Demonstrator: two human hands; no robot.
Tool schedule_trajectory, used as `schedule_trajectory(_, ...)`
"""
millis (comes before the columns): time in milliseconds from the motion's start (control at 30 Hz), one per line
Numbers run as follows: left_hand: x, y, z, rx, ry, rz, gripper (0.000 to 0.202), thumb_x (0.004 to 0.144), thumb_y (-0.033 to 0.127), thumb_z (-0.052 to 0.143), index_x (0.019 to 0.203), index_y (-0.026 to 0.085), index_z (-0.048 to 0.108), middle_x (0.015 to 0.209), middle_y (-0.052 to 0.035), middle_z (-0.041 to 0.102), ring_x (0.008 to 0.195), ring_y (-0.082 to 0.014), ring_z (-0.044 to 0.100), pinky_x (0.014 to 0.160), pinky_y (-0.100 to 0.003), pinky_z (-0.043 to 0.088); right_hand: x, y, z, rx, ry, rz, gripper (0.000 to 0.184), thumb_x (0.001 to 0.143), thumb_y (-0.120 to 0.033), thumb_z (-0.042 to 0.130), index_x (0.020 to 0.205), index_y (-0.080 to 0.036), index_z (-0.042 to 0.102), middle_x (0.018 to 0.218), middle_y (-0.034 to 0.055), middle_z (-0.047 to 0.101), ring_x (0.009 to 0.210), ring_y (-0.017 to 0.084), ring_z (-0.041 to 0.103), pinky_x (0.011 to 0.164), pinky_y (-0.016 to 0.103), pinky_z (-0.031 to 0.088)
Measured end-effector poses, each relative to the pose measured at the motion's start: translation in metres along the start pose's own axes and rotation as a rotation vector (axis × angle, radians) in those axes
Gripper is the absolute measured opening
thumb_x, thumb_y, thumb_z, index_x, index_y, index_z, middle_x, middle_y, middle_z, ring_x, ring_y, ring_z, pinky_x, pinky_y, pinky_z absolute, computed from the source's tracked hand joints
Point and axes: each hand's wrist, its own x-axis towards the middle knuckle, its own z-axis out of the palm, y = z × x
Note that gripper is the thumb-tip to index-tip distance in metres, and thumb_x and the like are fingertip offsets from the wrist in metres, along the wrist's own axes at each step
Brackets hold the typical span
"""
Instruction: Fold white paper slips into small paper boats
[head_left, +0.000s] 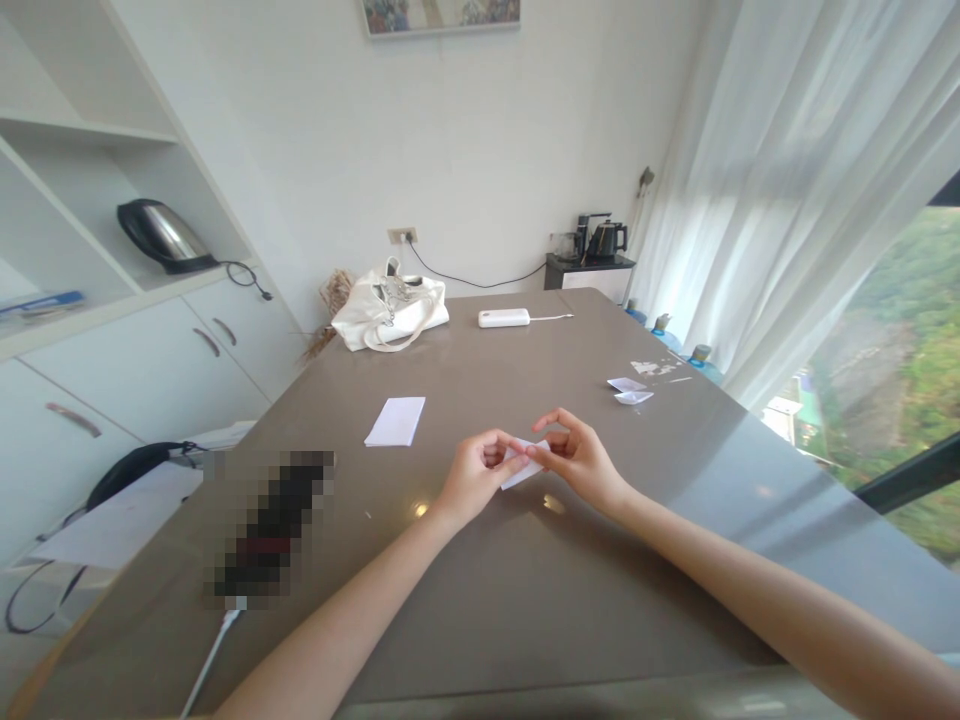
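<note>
Nearest you, both bare forearms reach out over the grey bench (525, 600), and to the near left lies a dark object (266, 530), too blurred to identify, with a white cable (210, 655) running from it towards the near edge. Beyond that, about mid-bench, your left hand (476, 478) and right hand (577, 458) meet on a small white paper (525, 465). The left grip is pressed together on the paper's left end between thumb and fingertips, and the right grip pinches its right end, with the other fingers curled loosely above. The paper sits low at the bench surface between the two hands (you cannot tell whether it rests on the top or is lifted just clear). Further out and to the left, well apart from your hands, a flat stack of white sheets (396, 421) lies on the bench. To the far right sit two small folded paper pieces (630, 390), just beside each other, with a few paper scraps (654, 367) beyond them. Near the far edge lies a white power bank (504, 318) with a thin lead off its right end, and to its left sits a white handbag (390, 312). Past the bench, a wall socket (402, 236) carries a black cord. A kettle (161, 235) stands on the left shelf, and sheer curtains (765, 200) hang at the right.
</note>
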Motion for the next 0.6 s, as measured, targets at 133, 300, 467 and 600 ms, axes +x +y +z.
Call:
schedule_trajectory(133,0.001,-0.001,-0.002,-0.039,0.012,-0.005,0.023,0.067,0.032,0.073,0.073,0.013,0.060,0.068,-0.0031,0.067,0.063,-0.0138,0.063,0.061,-0.023,0.047,0.000,0.001,0.000,0.030,-0.016,0.016,0.035,0.071,-0.040,0.070,0.089,-0.019,0.048,0.057,-0.0037,0.059,0.052,0.012,0.056,0.051,0.022,0.042)
schedule_trajectory(300,0.001,-0.004,-0.007,-0.023,0.020,0.003,0.022,0.067,0.030,0.073,0.072,0.013,0.060,0.070,-0.0036,0.068,0.065,-0.0141,0.063,0.062,-0.023,0.047,0.004,0.003,-0.009,0.054,-0.114,0.062,0.046,0.073,-0.039,0.068,0.108,-0.017,0.047,0.062,-0.0012,0.065,0.059,0.015,0.063,0.059,0.026,0.049)
schedule_trajectory(467,0.006,-0.008,-0.013,-0.020,-0.015,-0.023,0.025,0.071,0.035,0.069,0.081,0.014,0.060,0.070,-0.0040,0.068,0.056,-0.0135,0.062,0.055,-0.024,0.049,0.007,0.001,-0.017,0.064,-0.011,0.057,0.048,0.070,-0.037,0.070,0.108,-0.018,0.048,0.059,-0.0024,0.065,0.056,0.015,0.063,0.058,0.027,0.051)
schedule_trajectory(600,0.007,-0.005,-0.014,-0.013,0.016,0.006,0.024,0.071,0.035,0.068,0.082,0.014,0.062,0.063,-0.0019,0.066,0.053,-0.0122,0.060,0.054,-0.023,0.048,0.009,0.003,-0.018,0.078,-0.011,0.068,0.035,0.069,-0.038,0.070,0.094,-0.018,0.056,0.065,0.0004,0.067,0.058,0.015,0.064,0.058,0.026,0.051)
